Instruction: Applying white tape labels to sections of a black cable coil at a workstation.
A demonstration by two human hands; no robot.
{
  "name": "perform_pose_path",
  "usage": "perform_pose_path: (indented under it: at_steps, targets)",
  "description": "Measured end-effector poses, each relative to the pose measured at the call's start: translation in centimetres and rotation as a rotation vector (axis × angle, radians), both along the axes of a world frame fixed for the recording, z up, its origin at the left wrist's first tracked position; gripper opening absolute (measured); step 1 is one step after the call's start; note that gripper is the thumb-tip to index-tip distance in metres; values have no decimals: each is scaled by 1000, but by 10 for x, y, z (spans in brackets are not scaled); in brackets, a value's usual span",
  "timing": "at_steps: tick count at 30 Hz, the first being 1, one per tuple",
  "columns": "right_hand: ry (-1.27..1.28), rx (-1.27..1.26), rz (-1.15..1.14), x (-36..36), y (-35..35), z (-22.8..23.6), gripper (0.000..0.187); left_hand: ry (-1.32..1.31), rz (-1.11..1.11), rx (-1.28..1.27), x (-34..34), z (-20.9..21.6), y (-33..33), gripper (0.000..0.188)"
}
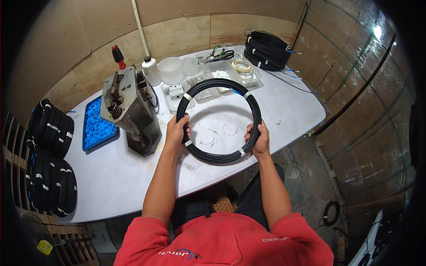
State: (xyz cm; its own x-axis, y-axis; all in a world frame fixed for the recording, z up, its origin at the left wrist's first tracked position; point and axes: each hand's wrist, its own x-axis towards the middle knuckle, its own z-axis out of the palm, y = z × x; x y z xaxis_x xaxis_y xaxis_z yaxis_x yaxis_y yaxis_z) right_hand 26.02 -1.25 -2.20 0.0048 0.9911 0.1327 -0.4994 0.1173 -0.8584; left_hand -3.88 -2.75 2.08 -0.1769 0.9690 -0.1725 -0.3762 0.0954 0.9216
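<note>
A coil of black cable (254, 106) is held up over the white table, bound by several white tape bands, with a small blue piece near its top right. My left hand (178, 131) is closed round the coil's left side, thumb on top. On the opposite side my right hand (260, 136) grips the ring, fingers wrapped round it. Through the ring the tabletop shows scuff marks. Just beyond the coil, partly covered by it, are clear trays holding small metal parts (195, 82) and white pieces (220, 74).
Left stands a metal hand press (128, 104) beside a tray of blue connectors (98, 124). Stacked black coils (51, 128) line the left edge; more coils (267, 49) sit at the back right. A white bottle (151, 71), tubs (171, 70), scissors (222, 56) and tape rolls (242, 66) stand behind.
</note>
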Motion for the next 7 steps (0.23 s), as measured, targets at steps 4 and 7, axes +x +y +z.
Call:
perform_pose_path:
  at_steps: [4, 7]
  targets:
    - [-26, 16, 3, -1, -1, 2, 37, -7, 2, -3, -2, -1, 1, 16]
    - [-41, 16, 1, 0, -1, 3, 37, 1, -10, 4, -2, -3, 1, 17]
